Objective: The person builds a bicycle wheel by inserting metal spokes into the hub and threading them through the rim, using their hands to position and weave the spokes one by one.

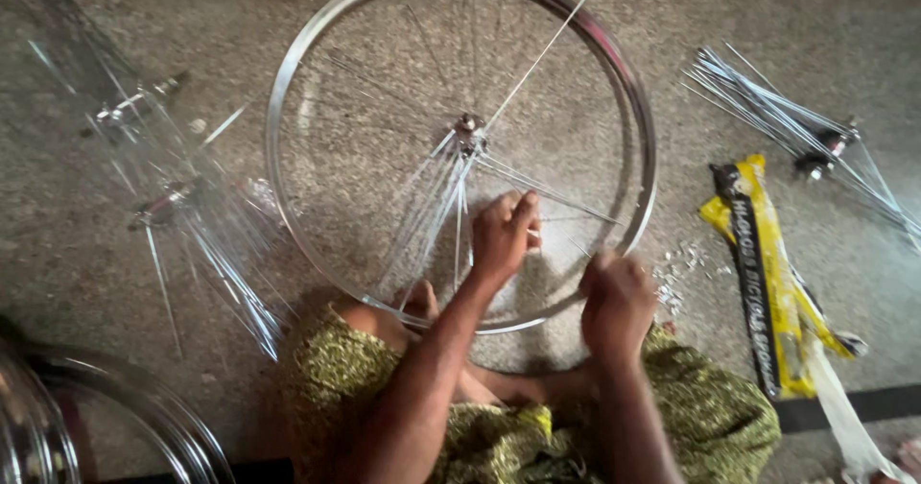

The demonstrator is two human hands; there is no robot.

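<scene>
Rightward, yellow-black long packet point(767, 273) on floor, hands point(504, 235) at rim point(288, 91)

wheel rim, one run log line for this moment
left hand on spokes | right hand at wheel rim | hub centre | yellow packet right

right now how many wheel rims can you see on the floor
2. One rim lies in the middle in front of the person, with both hands on its near side. A second rim shows only partly at the bottom left corner. More may lie outside the view.
</scene>
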